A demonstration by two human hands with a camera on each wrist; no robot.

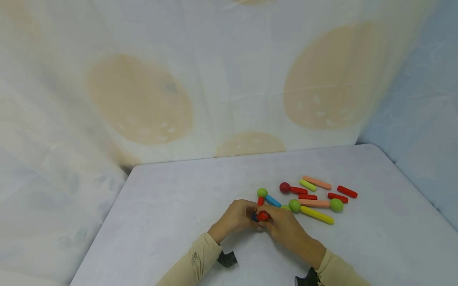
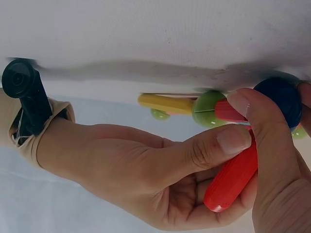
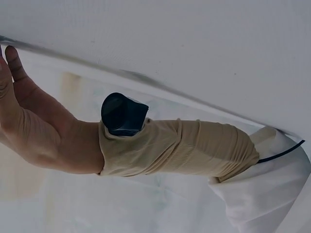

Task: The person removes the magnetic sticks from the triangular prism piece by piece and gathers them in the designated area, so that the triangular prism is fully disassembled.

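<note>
Fingers of both hands, left hand (image 1: 236,216) and right hand (image 1: 282,226), pinch a glossy red stick (image 2: 232,180) with a dark blue ball (image 2: 278,101), near the table's (image 1: 171,198) front edge. Patterned cloth (image 1: 143,99) hangs behind; loose sticks and balls (image 1: 315,198) lie just right.

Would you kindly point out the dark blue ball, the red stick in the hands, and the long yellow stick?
dark blue ball (image 2: 279,99), left wrist view, its rounded face.
red stick (image 2: 232,179), left wrist view, mid-length.
yellow stick (image 1: 317,215), head view, mid-length.
</note>
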